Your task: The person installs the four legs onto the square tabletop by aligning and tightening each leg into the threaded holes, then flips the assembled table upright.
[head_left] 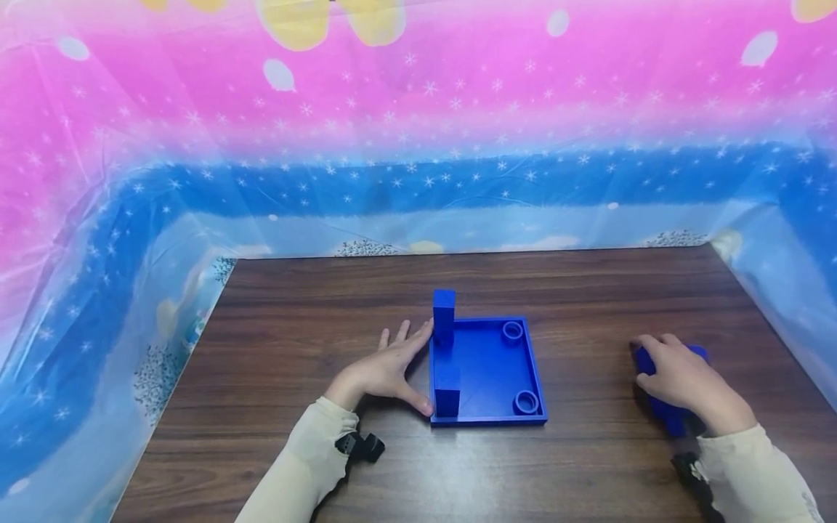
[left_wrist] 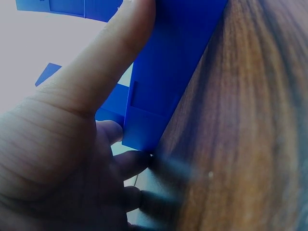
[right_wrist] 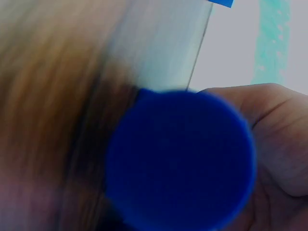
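Head: held piece (head_left: 670, 415) partly hidden

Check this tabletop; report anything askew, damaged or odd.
Nothing looks spilled or visibly damaged. The blue square tray with a raised rim has upright blue rectangular posts only at its left corners; the round blue sockets at its right corners stand bare, so it looks lopsided, perhaps only part-assembled.

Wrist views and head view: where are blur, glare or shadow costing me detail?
Head view: mostly clear, with pale glare on the table on the near side of the tray; left wrist view: table grain smeared, background beyond the left hand washed out; right wrist view: table blurred, blue piece dark, soft-edged, without visible detail.
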The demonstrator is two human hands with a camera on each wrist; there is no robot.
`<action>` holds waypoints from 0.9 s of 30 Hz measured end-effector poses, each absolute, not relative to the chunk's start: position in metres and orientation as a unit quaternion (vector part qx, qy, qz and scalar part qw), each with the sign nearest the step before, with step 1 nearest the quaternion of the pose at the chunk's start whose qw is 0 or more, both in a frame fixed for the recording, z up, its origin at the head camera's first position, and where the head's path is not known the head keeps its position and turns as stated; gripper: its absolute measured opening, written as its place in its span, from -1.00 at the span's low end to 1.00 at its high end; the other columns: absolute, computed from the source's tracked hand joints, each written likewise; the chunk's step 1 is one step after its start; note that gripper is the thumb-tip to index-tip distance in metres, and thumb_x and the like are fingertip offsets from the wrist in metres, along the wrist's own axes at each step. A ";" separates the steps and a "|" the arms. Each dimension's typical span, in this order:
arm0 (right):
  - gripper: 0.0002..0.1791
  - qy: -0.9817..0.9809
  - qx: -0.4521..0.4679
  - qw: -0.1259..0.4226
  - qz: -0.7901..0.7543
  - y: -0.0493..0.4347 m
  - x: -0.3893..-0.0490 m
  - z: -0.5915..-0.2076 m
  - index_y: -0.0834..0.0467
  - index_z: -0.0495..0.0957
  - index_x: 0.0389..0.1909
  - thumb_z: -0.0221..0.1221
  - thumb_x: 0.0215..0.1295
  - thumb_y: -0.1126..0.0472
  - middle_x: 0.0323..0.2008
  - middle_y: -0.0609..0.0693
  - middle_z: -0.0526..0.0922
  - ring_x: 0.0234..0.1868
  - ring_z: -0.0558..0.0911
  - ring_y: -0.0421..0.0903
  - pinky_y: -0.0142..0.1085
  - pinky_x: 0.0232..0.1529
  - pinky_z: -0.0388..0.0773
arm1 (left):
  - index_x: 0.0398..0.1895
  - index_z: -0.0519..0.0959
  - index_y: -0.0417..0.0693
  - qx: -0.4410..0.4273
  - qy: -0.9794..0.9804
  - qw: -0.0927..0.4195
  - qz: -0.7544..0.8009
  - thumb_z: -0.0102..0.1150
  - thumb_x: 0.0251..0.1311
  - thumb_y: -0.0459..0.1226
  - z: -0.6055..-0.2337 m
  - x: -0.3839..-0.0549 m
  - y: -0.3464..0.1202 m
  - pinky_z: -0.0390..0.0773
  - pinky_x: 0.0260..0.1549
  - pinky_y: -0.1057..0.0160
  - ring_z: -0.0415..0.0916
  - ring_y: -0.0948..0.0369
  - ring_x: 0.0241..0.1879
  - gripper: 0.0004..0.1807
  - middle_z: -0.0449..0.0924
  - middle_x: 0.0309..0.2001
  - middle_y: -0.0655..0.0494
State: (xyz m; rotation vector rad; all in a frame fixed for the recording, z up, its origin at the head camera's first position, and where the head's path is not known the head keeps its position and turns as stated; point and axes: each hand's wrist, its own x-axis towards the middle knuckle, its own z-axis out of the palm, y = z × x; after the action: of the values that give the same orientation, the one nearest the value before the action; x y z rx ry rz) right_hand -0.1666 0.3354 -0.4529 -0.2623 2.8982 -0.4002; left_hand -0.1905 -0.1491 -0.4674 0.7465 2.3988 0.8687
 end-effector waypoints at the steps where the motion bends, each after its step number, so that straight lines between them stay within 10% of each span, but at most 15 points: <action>1: -0.28 0.981 -0.087 0.106 -0.136 0.335 -0.167 -0.452 0.53 0.37 0.34 0.37 0.22 0.32 0.21 0.72 0.32 0.03 0.54 0.63 0.36 -0.13 0.57 | 0.74 -0.36 0.05 0.273 0.876 0.239 0.317 0.73 -0.15 0.11 -0.468 -0.191 -0.149 -0.70 0.51 -0.18 -0.70 -0.03 0.65 0.62 -0.35 0.73 0.04; 18: -0.22 0.979 -0.101 0.094 -0.152 0.330 -0.168 -0.452 0.57 0.29 0.39 0.38 0.25 0.30 0.26 0.72 0.28 0.15 0.46 0.65 0.45 0.03 0.50 | 0.74 -0.35 0.04 0.272 0.877 0.241 0.314 0.72 -0.16 0.13 -0.467 -0.192 -0.149 -0.70 0.51 -0.16 -0.70 -0.01 0.64 0.62 -0.35 0.73 0.07; 27: -0.43 0.963 -0.162 0.021 -0.212 0.321 -0.166 -0.448 0.28 0.44 0.34 0.34 0.34 0.34 0.21 0.48 0.49 0.17 0.53 0.48 0.40 0.02 0.53 | 0.74 -0.34 0.03 0.272 0.876 0.242 0.315 0.72 -0.16 0.14 -0.467 -0.192 -0.149 -0.70 0.50 -0.17 -0.70 -0.02 0.64 0.62 -0.36 0.73 0.07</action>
State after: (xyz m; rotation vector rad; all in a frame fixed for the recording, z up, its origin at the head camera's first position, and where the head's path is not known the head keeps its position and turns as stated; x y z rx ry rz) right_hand -0.1659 0.3208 -0.4477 -0.5029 2.9859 -0.6586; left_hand -0.1919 -0.1486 -0.4666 0.7448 2.3967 0.8614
